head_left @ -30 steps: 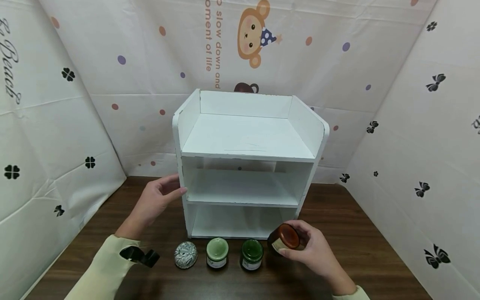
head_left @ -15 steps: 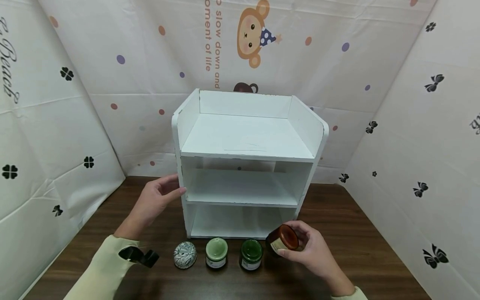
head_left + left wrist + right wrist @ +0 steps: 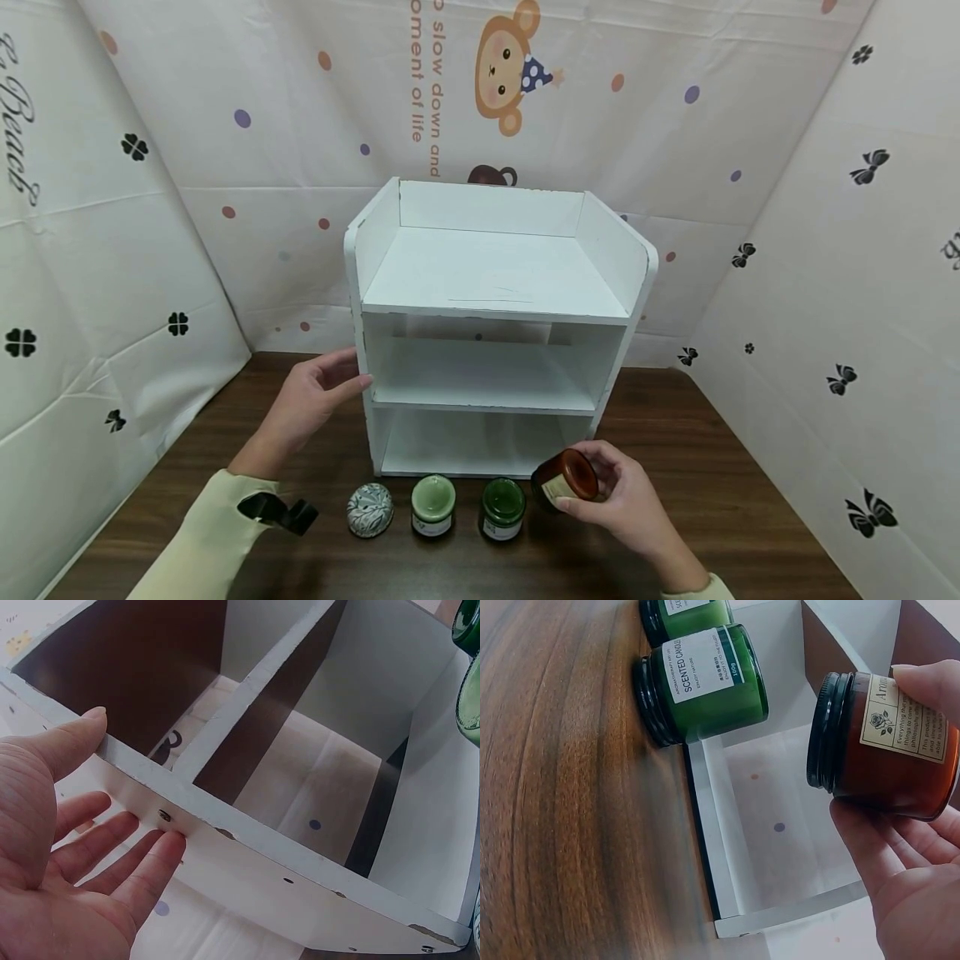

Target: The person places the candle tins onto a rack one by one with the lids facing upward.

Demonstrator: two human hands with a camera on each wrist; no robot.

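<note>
In the head view my right hand (image 3: 618, 496) grips an amber glass candle jar (image 3: 576, 475), tilted with its base turned up. The right wrist view shows the jar's black lid (image 3: 829, 733) and cream label (image 3: 904, 720), with thumb and fingers on opposite sides of the glass. My left hand (image 3: 303, 400) touches the left side of a white wooden shelf unit (image 3: 495, 271). Its thumb rests at the front edge and its extended fingers lie along the outer side panel (image 3: 225, 862). A dark green candle jar (image 3: 503, 504) stands upside down, left of the amber one.
A light green candle jar (image 3: 433, 504) and a round leaf-patterned item (image 3: 371, 510) stand in the same row on the dark wooden table (image 3: 360, 571). The shelf unit rises just behind them, with printed cloth (image 3: 285, 158) hanging at the back and sides.
The amber candle jar shifts very slightly to the left in my right hand. My left hand stays at the shelf's side, and the row of items keeps its place.
</note>
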